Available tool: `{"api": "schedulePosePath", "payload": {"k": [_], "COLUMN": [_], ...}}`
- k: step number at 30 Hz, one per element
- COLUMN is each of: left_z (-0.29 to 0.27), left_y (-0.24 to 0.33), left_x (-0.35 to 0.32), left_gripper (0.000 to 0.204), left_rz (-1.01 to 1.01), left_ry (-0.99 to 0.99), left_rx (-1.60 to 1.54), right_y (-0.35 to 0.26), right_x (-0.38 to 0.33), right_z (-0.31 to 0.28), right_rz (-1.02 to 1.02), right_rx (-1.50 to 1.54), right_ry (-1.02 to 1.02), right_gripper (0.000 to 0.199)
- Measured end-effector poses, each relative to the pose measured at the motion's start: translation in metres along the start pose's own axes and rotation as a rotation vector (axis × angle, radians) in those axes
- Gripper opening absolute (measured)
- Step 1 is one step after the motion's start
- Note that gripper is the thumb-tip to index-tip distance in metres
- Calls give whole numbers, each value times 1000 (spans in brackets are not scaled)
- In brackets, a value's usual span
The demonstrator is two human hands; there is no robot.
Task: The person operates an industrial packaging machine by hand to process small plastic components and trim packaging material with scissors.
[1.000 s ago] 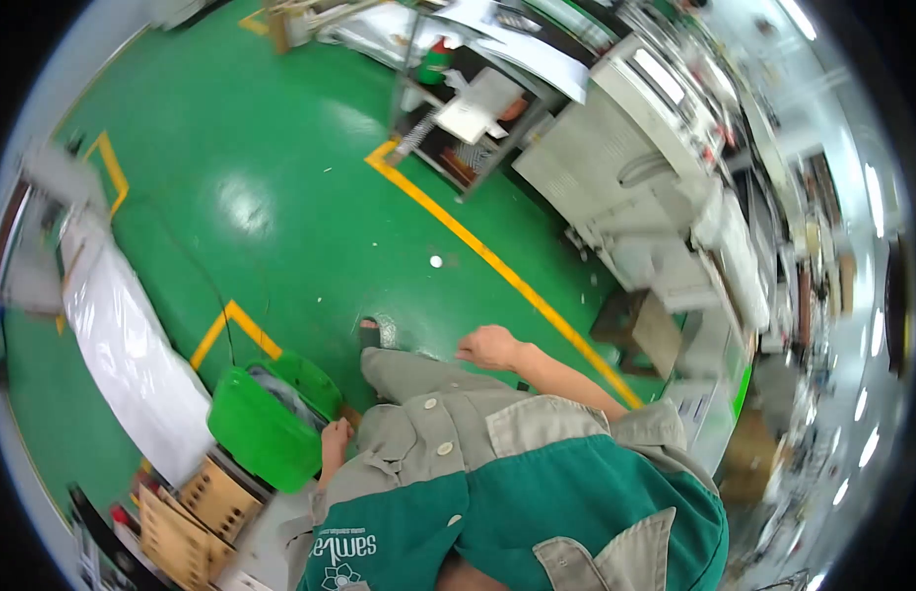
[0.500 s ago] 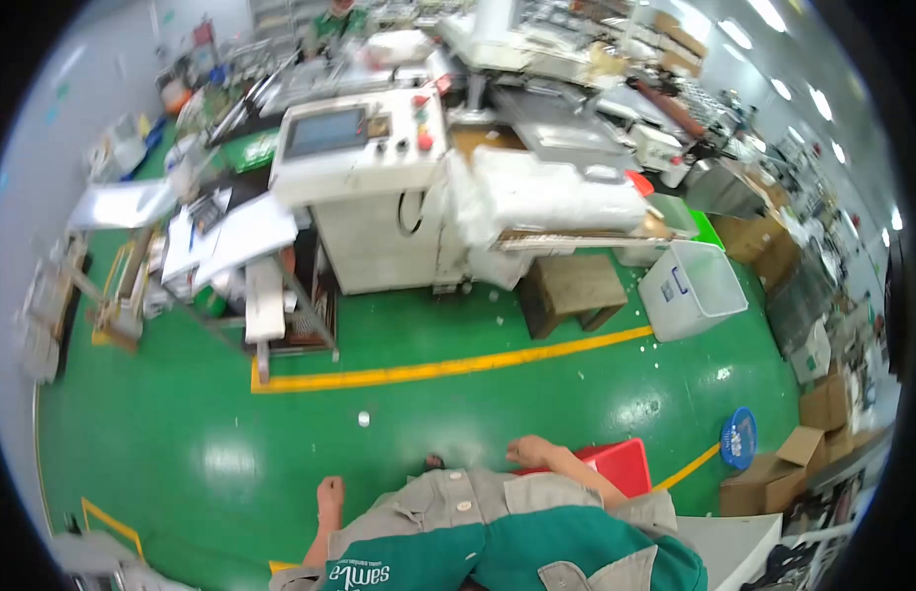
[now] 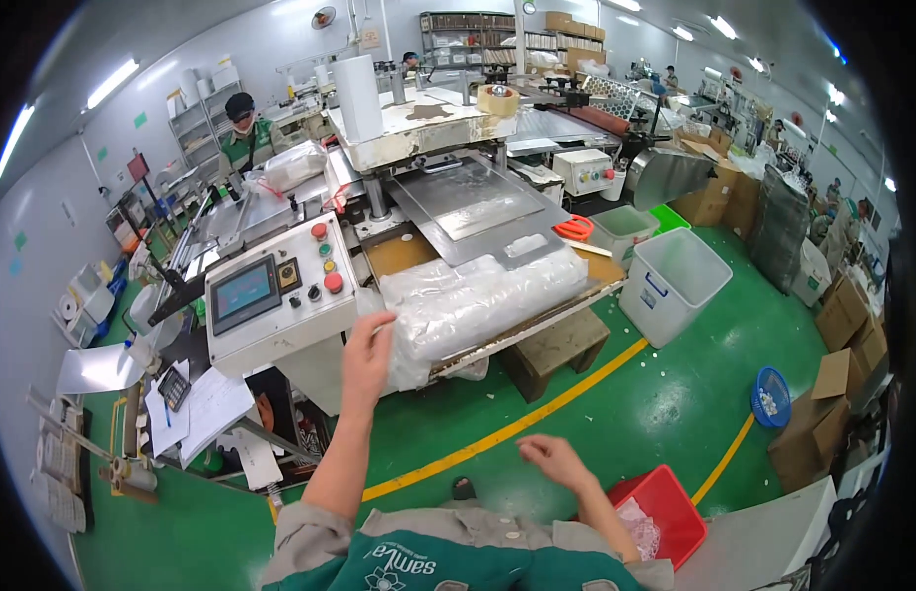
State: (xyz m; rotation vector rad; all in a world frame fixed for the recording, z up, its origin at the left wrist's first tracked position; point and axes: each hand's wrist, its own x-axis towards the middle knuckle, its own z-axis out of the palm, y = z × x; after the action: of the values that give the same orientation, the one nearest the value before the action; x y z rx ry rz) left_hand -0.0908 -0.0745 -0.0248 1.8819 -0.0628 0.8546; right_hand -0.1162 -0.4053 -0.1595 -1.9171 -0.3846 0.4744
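My left hand is raised at the left end of a clear plastic-wrapped bundle; its fingers reach up to the loose wrap, and whether they press on it is unclear. No object shows in that hand. Lower down, over the green floor, my right hand hangs with loosely bent fingers and nothing in it. The bundle lies along the front edge of a machine table. Behind it are a metal plate and orange-handled scissors. A control panel with a screen and coloured buttons stands left of my left hand.
A brown stool sits under the table edge, beside a translucent bin. Near my right forearm stands a red bin with plastic film inside. A blue basket and cardboard boxes are further right. A co-worker is beyond the machine.
My view has tilted up and come closer to the machine. My left hand has risen from low beside my body to the bundle's left end. My right hand stays low.
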Motion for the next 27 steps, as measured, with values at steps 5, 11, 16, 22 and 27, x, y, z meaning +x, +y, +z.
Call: {"api": "schedulePosePath", "payload": {"k": [5, 11, 16, 22, 27], "left_z": [30, 33, 37, 52, 80], "left_y": [-38, -77, -89, -68, -16], "left_x": [76, 144, 160, 163, 144], "left_gripper": [24, 36, 48, 44, 36], "left_rz": [62, -139, -238, 13, -208], "left_ry": [-284, -450, -488, -542, -777], "left_rx": [40, -144, -203, 59, -47], "right_y": [-77, -121, -145, -158, -156], "right_x": [67, 170, 231, 305, 385], "right_z": [-42, -108, -155, -212, -267], "right_rz": [-151, -440, -355, -182, -107], "right_rx": [88, -141, -163, 96, 274], "right_ry": [225, 686, 765, 595, 446], "right_gripper": [21, 17, 21, 26, 20]}}
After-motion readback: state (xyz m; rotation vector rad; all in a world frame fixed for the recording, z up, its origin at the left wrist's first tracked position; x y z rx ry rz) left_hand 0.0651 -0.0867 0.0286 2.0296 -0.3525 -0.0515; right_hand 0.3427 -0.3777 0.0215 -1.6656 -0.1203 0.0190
